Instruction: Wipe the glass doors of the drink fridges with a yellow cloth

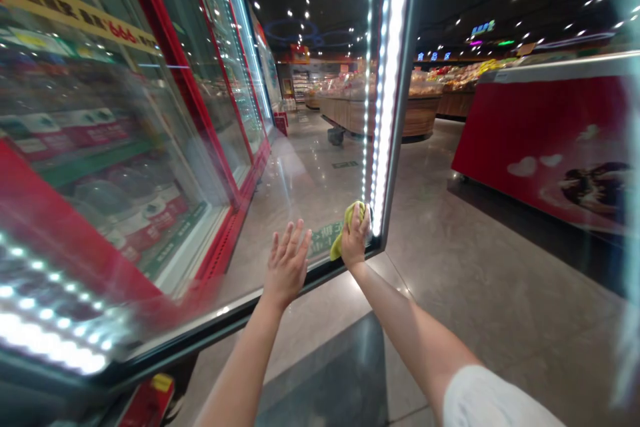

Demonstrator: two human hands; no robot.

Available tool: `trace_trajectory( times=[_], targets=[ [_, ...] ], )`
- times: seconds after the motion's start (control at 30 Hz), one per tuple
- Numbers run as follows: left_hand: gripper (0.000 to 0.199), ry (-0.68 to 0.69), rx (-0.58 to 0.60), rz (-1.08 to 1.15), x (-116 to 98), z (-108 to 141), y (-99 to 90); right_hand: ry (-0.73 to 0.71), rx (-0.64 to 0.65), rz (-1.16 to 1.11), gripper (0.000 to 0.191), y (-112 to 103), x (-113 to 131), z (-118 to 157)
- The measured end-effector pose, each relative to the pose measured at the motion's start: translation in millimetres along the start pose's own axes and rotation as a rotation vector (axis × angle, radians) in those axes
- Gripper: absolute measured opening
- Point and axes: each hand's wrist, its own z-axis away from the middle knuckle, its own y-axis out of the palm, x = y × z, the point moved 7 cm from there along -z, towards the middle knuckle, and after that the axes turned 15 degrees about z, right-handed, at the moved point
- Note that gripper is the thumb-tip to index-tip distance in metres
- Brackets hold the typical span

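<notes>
A glass door with a dark frame and bright LED strips along its sides stands open in front of me. My left hand lies with fingers spread against the lower part of the glass, just above the bottom frame, and holds nothing. Close to the lower right corner, my right hand presses a yellow-green cloth to the glass beside the LED strip. Part of the cloth sticks out to the left of the fingers. A green sign with white characters shows between the two hands.
Red-framed refrigerator cabinets with stocked shelves run along the left. A red freezer chest stands at the right. Farther back are wooden display counters with goods. A red and yellow object is at the lower left, below the door frame.
</notes>
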Motion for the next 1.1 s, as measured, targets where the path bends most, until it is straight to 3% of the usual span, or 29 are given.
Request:
trace_trajectory(
  times=[0.1, 0.2, 0.27, 0.33, 0.43, 0.5, 0.6, 0.73, 0.8, 0.87, 0.97, 1.03, 1.1],
  targets=[
    [0.076, -0.046, -0.043, -0.021, 7, 12, -0.2, -0.292, 0.115, -0.007, 0.065, 7, 39, 17],
    [0.085, -0.074, -0.06, -0.047, 14, 29, 1.7, -0.507, 0.224, 0.008, 0.064, 10, 43, 44],
    [0.089, -0.079, -0.063, -0.06, 18, 40, 1.4, -0.44, 0.221, 0.007, 0.064, 8, 26, 43],
    [0.09, -0.079, -0.075, -0.068, 23, 49, -2.2, -0.266, 0.148, -0.006, 0.065, 3, 12, 26],
    [0.092, -0.079, -0.11, -0.086, 32, 59, -11.7, -0.085, 0.016, -0.022, 0.069, -4, 23, -4],
    [0.094, -0.08, -0.14, -0.105, 37, 63, -18.2, -0.148, 0.005, -0.014, 0.071, -4, 51, -10],
    [0.095, -0.079, -0.172, -0.124, 40, 69, -24.1, -0.392, 0.091, 0.045, 0.07, 2, 83, 11],
    [0.095, -0.078, -0.182, -0.128, 40, 76, -25.6, -0.66, 0.197, 0.139, 0.065, 3, 72, 47],
    [0.096, -0.087, -0.195, -0.128, 40, 80, -27.5, -0.633, 0.191, 0.154, 0.063, -1, 62, 41],
    [0.096, -0.093, -0.212, -0.133, 42, 84, -30.6, -0.5, 0.149, 0.147, 0.064, -5, 63, 24],
    [0.098, -0.118, -0.245, -0.162, 47, 90, -36.3, -0.375, 0.092, 0.1, 0.07, -7, 92, 12],
    [0.099, -0.157, -0.278, -0.19, 52, 95, -39.8, -0.456, 0.088, 0.09, 0.068, -5, 116, 24],
    [0.099, -0.19, -0.298, -0.209, 56, 101, -41.3, -0.652, 0.094, 0.1, 0.065, -3, 126, 48]
  ],
)
